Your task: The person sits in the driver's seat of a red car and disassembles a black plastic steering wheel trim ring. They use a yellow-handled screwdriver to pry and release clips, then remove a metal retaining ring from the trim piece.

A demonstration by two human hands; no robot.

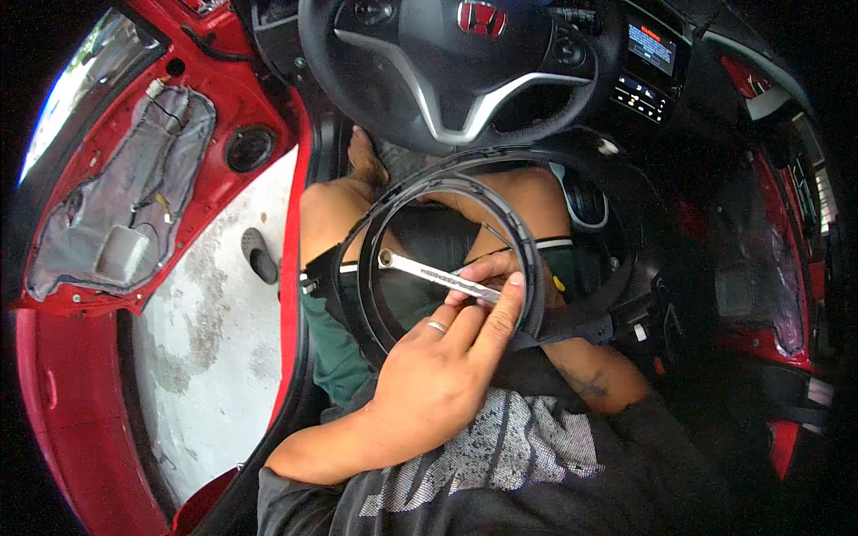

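Note:
A silver ring-end wrench (438, 274) lies slantwise inside a round black plastic frame (531, 246) above my lap. My left hand (438, 362), a ring on one finger, reaches over the frame's near edge and is closed around the wrench's right end. Its forefinger stretches along the frame's inner right side. The fingers of my right hand (492, 266) come up within the frame and are closed on the same end of the wrench. Part of that hand is hidden by the frame and my left hand. The wrench's ring end points left, away from both hands.
The steering wheel (456, 138) stands just beyond my knees. A lit screen (651, 46) is at the upper right. To the left, the open red door (214, 201) shows its bare inner side with a speaker (249, 148). One dark shoe (260, 256) lies on the pale ground.

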